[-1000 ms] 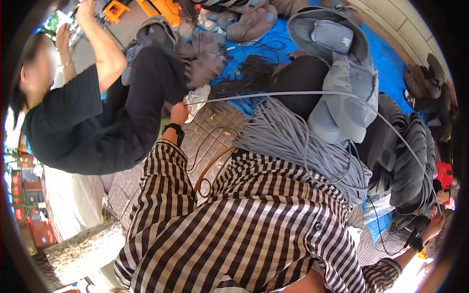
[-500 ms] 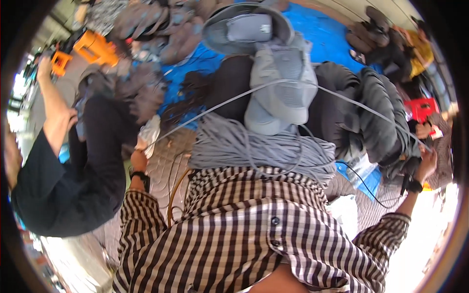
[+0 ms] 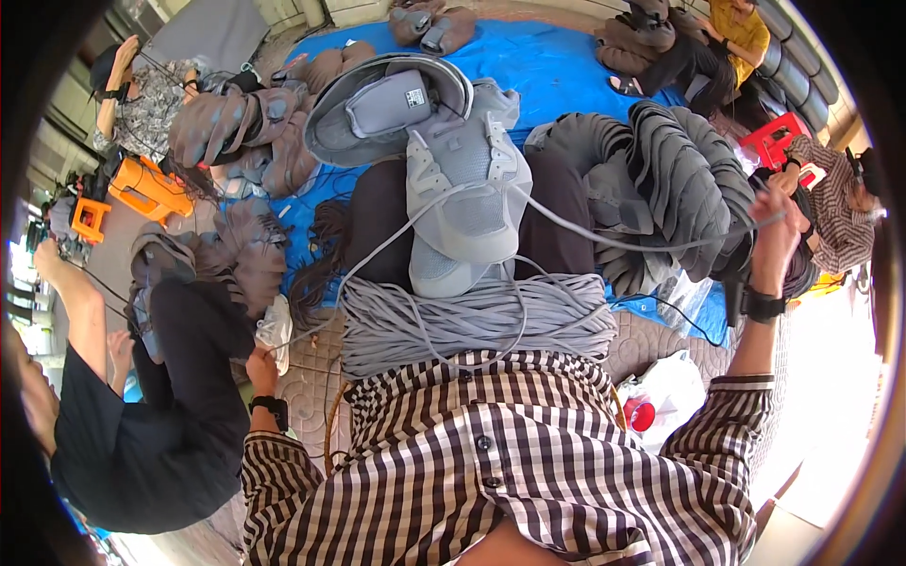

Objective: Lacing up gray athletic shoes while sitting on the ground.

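Observation:
Between my knees rests a grey shoe upper [image 3: 467, 193], with its toe pointing at me and its insole [image 3: 392, 102] visible at the far end. A grey shoelace [image 3: 373, 259] crosses its front, running out to both sides. To the left, my left hand [image 3: 262, 371] is closed round one end of it. Out at the right, my right hand [image 3: 776, 236] is raised and somewhat blurred, its fingers closed on the other end. A thick bundle of grey laces [image 3: 557, 316] lies across my lap, and one loose loop hangs from it.
A row of nested dark grey shoe uppers [image 3: 684, 179] stands to the right on a blue tarp [image 3: 528, 61]. Brown uppers [image 3: 250, 123] are piled at the far left, near orange stools [image 3: 151, 198]. A person in black [image 3: 142, 443] sits close on my left; others sit farther off.
My right hand has moved away from me, and the lace on that side now sags. My left hand keeps its end. The whole view has shifted.

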A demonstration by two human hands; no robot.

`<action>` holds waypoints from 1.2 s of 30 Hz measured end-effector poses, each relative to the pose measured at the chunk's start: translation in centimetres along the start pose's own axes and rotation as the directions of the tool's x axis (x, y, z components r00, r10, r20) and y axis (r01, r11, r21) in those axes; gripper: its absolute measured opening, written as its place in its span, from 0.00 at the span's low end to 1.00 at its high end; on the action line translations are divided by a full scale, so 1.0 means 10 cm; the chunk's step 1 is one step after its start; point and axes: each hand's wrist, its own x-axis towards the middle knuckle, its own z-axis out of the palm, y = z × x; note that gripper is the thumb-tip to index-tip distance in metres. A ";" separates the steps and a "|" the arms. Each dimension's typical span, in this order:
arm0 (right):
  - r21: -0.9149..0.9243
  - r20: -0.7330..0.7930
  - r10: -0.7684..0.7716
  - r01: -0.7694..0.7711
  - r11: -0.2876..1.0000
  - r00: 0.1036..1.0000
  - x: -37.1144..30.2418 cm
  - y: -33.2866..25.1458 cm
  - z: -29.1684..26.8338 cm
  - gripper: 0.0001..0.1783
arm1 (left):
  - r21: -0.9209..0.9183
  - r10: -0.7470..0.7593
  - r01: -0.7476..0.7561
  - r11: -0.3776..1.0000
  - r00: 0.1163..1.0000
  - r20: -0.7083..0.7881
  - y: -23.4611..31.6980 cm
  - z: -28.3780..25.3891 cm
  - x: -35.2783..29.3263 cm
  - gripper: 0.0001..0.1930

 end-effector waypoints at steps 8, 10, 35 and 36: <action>0.153 0.640 0.056 -0.198 0.968 0.766 -1.05 -0.38 2.10 0.01 | -0.666 0.172 -0.142 0.732 0.985 -0.022 2.43 -0.84 0.45 0.05; 0.187 0.687 0.043 -0.233 0.954 0.726 -1.15 -0.31 2.34 0.02 | -0.737 0.205 -0.112 0.666 0.978 0.036 3.02 -1.13 0.41 0.05; -0.021 0.752 -0.240 0.387 0.922 0.614 -1.26 -0.16 2.64 0.07 | -0.564 0.699 -0.748 0.349 0.609 -0.375 4.20 -1.53 0.04 0.07; -0.024 0.751 -0.242 0.391 0.920 0.615 -1.26 -0.15 2.64 0.07 | -0.717 0.668 -0.615 0.329 0.688 -0.284 4.26 -1.43 0.02 0.06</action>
